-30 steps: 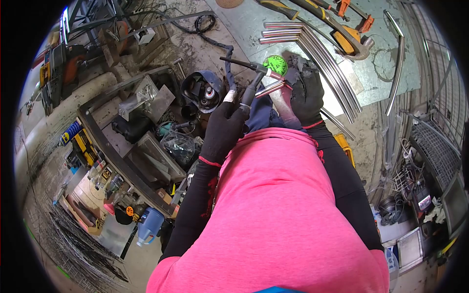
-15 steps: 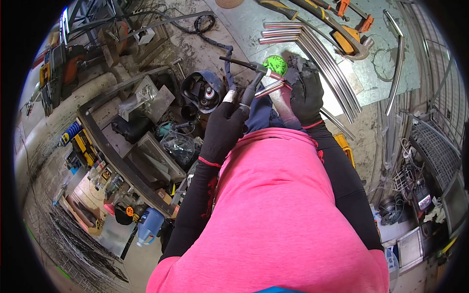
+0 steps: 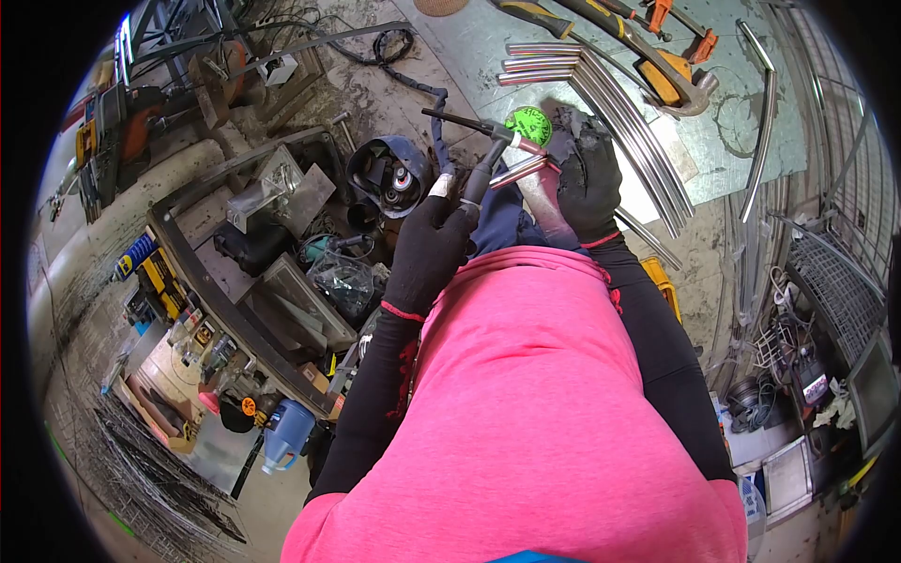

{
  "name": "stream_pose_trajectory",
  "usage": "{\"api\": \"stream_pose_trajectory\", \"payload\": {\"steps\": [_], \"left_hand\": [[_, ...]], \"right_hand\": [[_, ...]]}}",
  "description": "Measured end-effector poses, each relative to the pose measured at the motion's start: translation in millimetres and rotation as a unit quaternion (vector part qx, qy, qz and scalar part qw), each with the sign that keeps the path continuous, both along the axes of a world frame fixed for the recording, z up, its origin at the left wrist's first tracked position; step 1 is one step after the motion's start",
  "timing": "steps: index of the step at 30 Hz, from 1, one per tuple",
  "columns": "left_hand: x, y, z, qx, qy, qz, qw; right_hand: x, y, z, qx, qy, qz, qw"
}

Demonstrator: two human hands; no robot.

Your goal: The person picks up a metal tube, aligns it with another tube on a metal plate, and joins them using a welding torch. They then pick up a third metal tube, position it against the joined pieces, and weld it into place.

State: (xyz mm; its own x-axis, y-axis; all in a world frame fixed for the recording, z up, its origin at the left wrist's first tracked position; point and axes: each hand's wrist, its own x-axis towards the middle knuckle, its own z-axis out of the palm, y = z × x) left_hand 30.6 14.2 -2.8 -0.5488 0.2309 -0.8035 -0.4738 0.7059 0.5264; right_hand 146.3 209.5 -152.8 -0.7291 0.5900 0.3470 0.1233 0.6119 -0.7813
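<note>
My left hand, in a black glove with a red cuff edge, is closed around the handle of a TIG welding torch. The torch's long black back cap points up and left, and its pinkish nozzle lies close to the right hand. My right hand, in a worn dark glove, is closed by a short pair of shiny metal tubes that reach out to its left; its grip is partly hidden. A green round disc sits just beyond the nozzle. Several bent metal tubes lie side by side past the right hand.
A hammer and orange clamps rest on the metal sheet. One bent tube lies at its right. Left, a dark frame surrounds scrap and a round tub. The torch cable runs up and left.
</note>
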Motion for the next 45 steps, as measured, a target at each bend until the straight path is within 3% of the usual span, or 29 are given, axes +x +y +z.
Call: {"api": "stream_pose_trajectory", "payload": {"steps": [2, 3, 5, 6, 9, 27, 29, 30, 33, 37, 45], "left_hand": [[-0.1, -2.7, -3.5, -0.012, -0.008, -0.006, 1.0], [5.8, -0.7, -7.2, 0.055, -0.013, 0.086, 0.995], [4.3, -3.0, -7.6, 0.029, 0.003, 0.045, 0.999], [3.1, -3.5, -6.6, 0.003, 0.019, 0.004, 1.0], [0.2, -5.5, -6.2, -0.021, 0.0, -0.021, 1.0], [2.1, -1.4, -1.6, 0.021, 0.005, 0.012, 1.0], [3.1, -1.5, -2.0, 0.04, -0.012, 0.043, 0.998], [2.3, -1.8, -1.6, 0.04, -0.012, 0.043, 0.998], [-0.3, -3.4, -2.0, -0.02, 0.027, -0.029, 0.999], [1.7, -2.2, -0.5, -0.007, 0.029, -0.017, 0.999], [1.9, -2.8, -0.3, -0.007, 0.025, -0.02, 0.999]], "right_hand": [[-0.4, 1.1, -2.5, -0.027, -0.001, -0.002, 1.0], [-1.4, 1.0, 1.7, -0.028, -0.001, -0.003, 1.0], [-3.7, 1.5, 10.1, -0.07, -0.001, 0.01, 0.998], [-3.3, 1.6, 4.4, -0.016, 0.015, 0.003, 1.0], [6.0, -4.3, -4.0, -0.028, -0.02, -0.007, 0.999], [0.4, -0.2, 4.9, -0.037, -0.014, 0.006, 0.999], [-12.1, -9.3, 24.5, -0.104, -0.053, -0.044, 0.992], [-14.0, -12.0, 22.4, -0.111, -0.018, -0.055, 0.992], [-0.2, -0.9, 2.8, -0.06, 0.007, -0.004, 0.998], [2.8, -2.6, -3.5, -0.002, -0.006, -0.008, 1.0], [3.3, -4.1, 0.5, -0.016, -0.014, -0.009, 1.0]]}}
